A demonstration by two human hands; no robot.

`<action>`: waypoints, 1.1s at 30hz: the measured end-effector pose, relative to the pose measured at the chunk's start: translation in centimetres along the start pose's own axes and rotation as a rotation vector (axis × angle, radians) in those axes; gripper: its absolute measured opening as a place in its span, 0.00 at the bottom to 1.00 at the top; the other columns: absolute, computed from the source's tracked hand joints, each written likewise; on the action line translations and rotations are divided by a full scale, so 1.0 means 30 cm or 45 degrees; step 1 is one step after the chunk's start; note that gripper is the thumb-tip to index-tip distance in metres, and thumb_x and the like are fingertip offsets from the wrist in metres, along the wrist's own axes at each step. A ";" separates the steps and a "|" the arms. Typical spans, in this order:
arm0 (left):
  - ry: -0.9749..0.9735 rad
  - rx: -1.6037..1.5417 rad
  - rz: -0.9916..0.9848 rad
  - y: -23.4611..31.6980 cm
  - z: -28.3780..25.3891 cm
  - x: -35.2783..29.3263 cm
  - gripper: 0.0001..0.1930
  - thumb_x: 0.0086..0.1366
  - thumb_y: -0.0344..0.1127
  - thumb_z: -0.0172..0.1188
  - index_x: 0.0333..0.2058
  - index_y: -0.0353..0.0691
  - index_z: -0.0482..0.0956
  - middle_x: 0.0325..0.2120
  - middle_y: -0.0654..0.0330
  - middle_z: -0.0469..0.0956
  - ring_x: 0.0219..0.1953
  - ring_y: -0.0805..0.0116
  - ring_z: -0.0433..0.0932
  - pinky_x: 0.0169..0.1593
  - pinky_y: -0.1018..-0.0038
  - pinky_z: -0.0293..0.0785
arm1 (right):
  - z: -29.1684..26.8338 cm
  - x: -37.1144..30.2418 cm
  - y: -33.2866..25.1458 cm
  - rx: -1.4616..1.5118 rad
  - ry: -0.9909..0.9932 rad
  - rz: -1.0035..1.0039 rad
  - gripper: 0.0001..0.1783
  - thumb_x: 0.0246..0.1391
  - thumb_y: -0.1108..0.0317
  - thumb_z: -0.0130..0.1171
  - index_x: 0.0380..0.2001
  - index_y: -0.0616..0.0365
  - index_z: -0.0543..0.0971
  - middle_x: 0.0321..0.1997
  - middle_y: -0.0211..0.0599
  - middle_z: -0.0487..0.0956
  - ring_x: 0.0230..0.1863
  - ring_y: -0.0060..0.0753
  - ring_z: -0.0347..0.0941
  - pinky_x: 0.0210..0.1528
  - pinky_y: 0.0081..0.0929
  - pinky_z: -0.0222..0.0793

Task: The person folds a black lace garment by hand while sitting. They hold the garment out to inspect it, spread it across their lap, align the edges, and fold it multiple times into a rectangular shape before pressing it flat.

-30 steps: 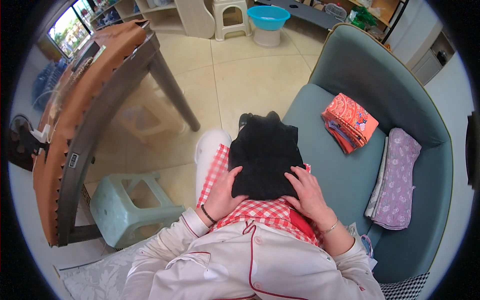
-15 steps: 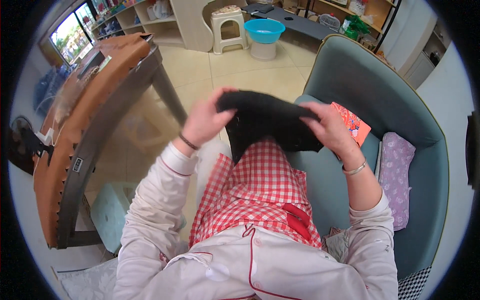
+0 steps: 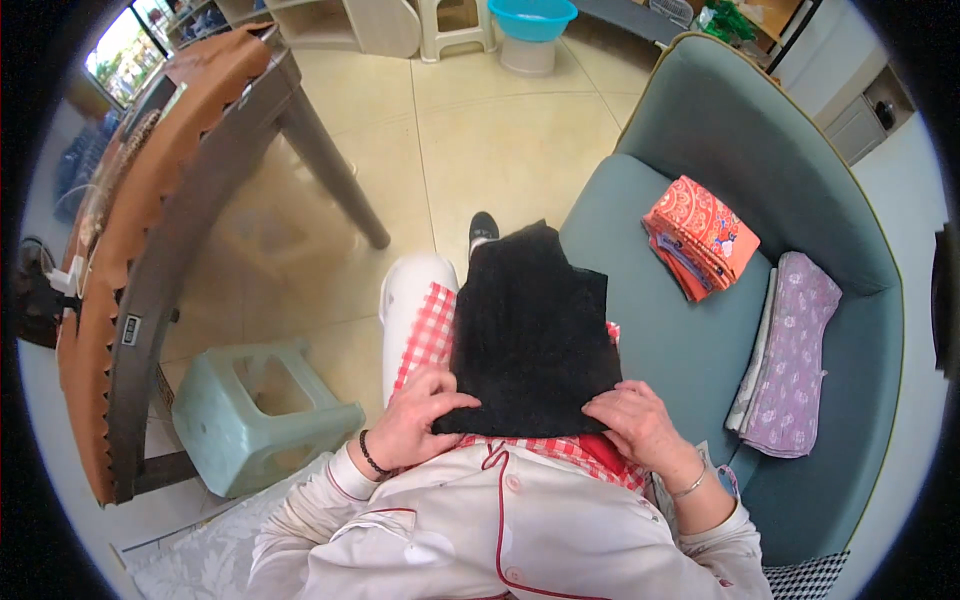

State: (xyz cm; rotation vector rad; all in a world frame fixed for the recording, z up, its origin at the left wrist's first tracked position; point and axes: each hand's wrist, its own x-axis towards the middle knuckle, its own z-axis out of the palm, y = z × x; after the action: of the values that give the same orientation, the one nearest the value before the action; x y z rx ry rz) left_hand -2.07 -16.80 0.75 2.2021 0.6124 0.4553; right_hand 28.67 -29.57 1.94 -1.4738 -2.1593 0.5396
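A black cloth (image 3: 530,330) lies spread over my lap, its straight near edge toward my waist and its uneven far edge past my knees. My left hand (image 3: 412,418) pinches the near left corner, and my right hand (image 3: 636,424) grips the near right corner. Beneath the cloth shows a red-and-white checked apron (image 3: 424,335). To my right on the blue-green sofa (image 3: 610,235) lie a stack of folded orange-red patterned cloths (image 3: 700,235) and a folded purple flowered cloth (image 3: 792,355), which rests beside a pale folded cloth (image 3: 752,365).
A table with a brown cover (image 3: 150,190) stands at the left, with a pale green plastic stool (image 3: 250,425) tipped on its side near it. Ahead, a blue basin (image 3: 532,18) sits on a small stand beside a cream stool (image 3: 452,35). The sofa back curves around my right.
Both hands have come down toward my waist, bringing the bunched, raised black cloth flat onto my lap. My view has tilted lower, showing more of the sofa seat and green stool.
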 end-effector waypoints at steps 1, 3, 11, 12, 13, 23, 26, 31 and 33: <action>0.109 -0.084 0.042 -0.002 0.011 0.004 0.22 0.39 0.25 0.66 0.39 0.42 0.79 0.37 0.54 0.74 0.43 0.55 0.73 0.51 0.64 0.67 | 0.008 -0.008 0.003 0.009 -0.011 0.008 0.23 0.30 0.78 0.61 0.37 0.56 0.78 0.36 0.35 0.79 0.42 0.37 0.75 0.51 0.38 0.67; 0.133 -0.219 0.112 -0.024 0.002 0.021 0.22 0.43 0.25 0.66 0.41 0.41 0.77 0.43 0.53 0.75 0.53 0.54 0.70 0.62 0.60 0.58 | 0.007 -0.007 0.013 0.066 0.103 0.095 0.20 0.32 0.78 0.61 0.37 0.57 0.78 0.36 0.37 0.79 0.42 0.40 0.75 0.50 0.37 0.67; 0.135 -0.846 -0.416 -0.100 0.095 -0.025 0.19 0.62 0.33 0.59 0.50 0.34 0.68 0.43 0.57 0.73 0.47 0.70 0.71 0.53 0.73 0.66 | -0.045 0.020 0.049 0.566 -0.090 0.622 0.13 0.51 0.66 0.62 0.39 0.61 0.78 0.33 0.41 0.80 0.31 0.31 0.76 0.37 0.24 0.71; 0.228 -0.851 -0.490 -0.146 0.136 -0.019 0.21 0.64 0.36 0.57 0.52 0.33 0.67 0.45 0.56 0.73 0.49 0.70 0.70 0.54 0.74 0.65 | -0.032 0.028 0.070 0.560 -0.091 0.621 0.13 0.51 0.66 0.62 0.39 0.61 0.78 0.33 0.41 0.80 0.31 0.31 0.76 0.37 0.24 0.71; 0.263 -0.957 -0.560 -0.169 0.156 0.007 0.22 0.65 0.38 0.55 0.54 0.32 0.66 0.47 0.56 0.72 0.50 0.70 0.69 0.54 0.74 0.65 | 0.000 0.032 0.107 0.698 0.048 0.770 0.14 0.52 0.66 0.62 0.40 0.62 0.78 0.34 0.37 0.81 0.32 0.27 0.75 0.37 0.23 0.70; 0.336 -0.792 -0.550 -0.228 0.214 0.092 0.24 0.65 0.39 0.55 0.55 0.30 0.65 0.50 0.50 0.72 0.52 0.62 0.70 0.56 0.71 0.63 | 0.088 -0.033 0.229 1.335 0.277 0.977 0.23 0.52 0.67 0.60 0.51 0.63 0.73 0.46 0.31 0.77 0.46 0.24 0.71 0.53 0.24 0.65; 0.490 -0.781 -0.553 -0.239 0.243 0.081 0.22 0.65 0.38 0.54 0.53 0.30 0.66 0.48 0.48 0.73 0.51 0.57 0.71 0.55 0.69 0.64 | 0.125 0.011 0.183 1.244 0.634 1.068 0.19 0.56 0.66 0.57 0.49 0.64 0.73 0.44 0.29 0.77 0.44 0.21 0.70 0.51 0.22 0.66; 0.588 -0.538 -0.405 -0.218 0.255 0.123 0.19 0.67 0.36 0.49 0.52 0.30 0.67 0.46 0.45 0.73 0.50 0.50 0.71 0.54 0.66 0.64 | 0.168 0.012 0.216 1.123 0.812 0.941 0.16 0.61 0.60 0.52 0.43 0.63 0.75 0.41 0.27 0.77 0.42 0.18 0.68 0.48 0.21 0.65; 0.379 -0.628 -0.472 -0.208 0.230 0.124 0.25 0.67 0.34 0.51 0.60 0.32 0.58 0.55 0.57 0.67 0.57 0.68 0.64 0.61 0.73 0.58 | 0.137 0.017 0.197 1.240 0.740 1.082 0.20 0.63 0.56 0.49 0.44 0.63 0.75 0.41 0.30 0.76 0.43 0.20 0.69 0.49 0.22 0.66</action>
State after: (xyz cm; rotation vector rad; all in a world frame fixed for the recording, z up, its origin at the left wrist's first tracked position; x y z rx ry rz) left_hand 2.71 -15.28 -7.93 1.5253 0.9342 0.6604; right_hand 30.58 -27.28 -4.62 -1.5675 -0.5619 1.0624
